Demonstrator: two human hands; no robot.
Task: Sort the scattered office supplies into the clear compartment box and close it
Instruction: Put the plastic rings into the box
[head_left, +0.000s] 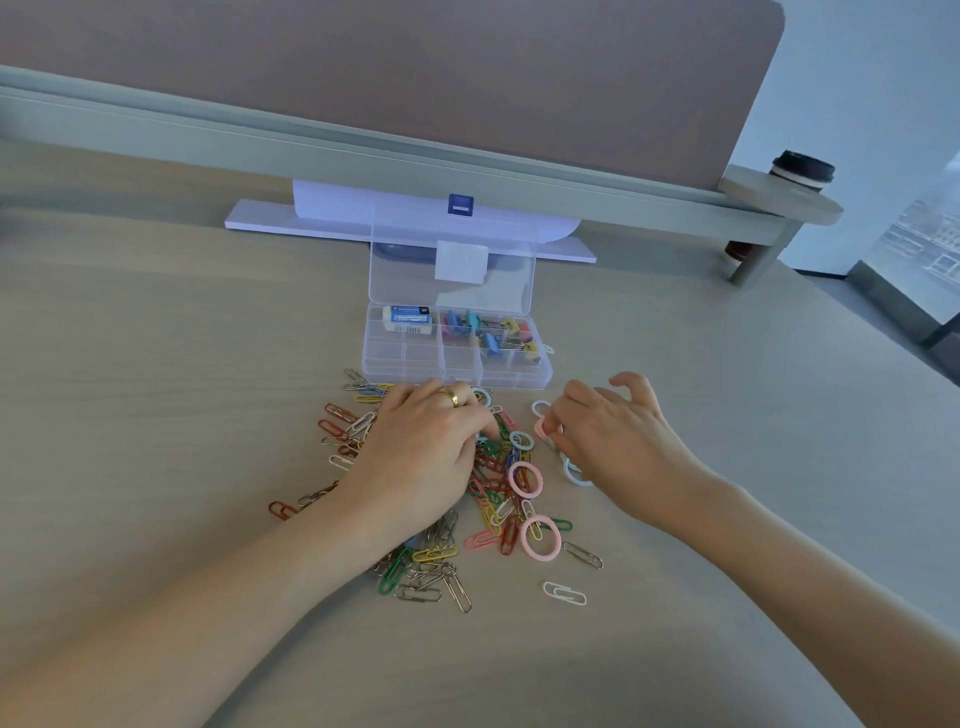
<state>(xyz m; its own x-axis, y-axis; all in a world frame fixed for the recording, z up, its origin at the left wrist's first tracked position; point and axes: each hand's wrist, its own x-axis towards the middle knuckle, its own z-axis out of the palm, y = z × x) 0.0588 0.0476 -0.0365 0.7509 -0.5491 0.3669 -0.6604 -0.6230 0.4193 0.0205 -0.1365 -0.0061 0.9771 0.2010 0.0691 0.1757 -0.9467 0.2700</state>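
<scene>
The clear compartment box (405, 358) stands open on the desk, its lid (410, 270) upright behind it. A white eraser (408, 319) lies in the back left compartment, and coloured binder clips (493, 332) fill the right ones. A heap of coloured paper clips (498, 493) and pastel rings (540, 538) lies in front of the box. My left hand (421, 447) rests palm down on the heap, fingers curled into the clips. Just right of the heap, my right hand (618, 436) pinches a pink ring (541, 428) between thumb and finger.
A white stand (311, 221) with a blue tag sits behind the box against the grey desk divider (363, 78). A lone white paper clip (564, 593) lies nearer to me. A dark-lidded cup (802, 171) stands on a small shelf at the far right.
</scene>
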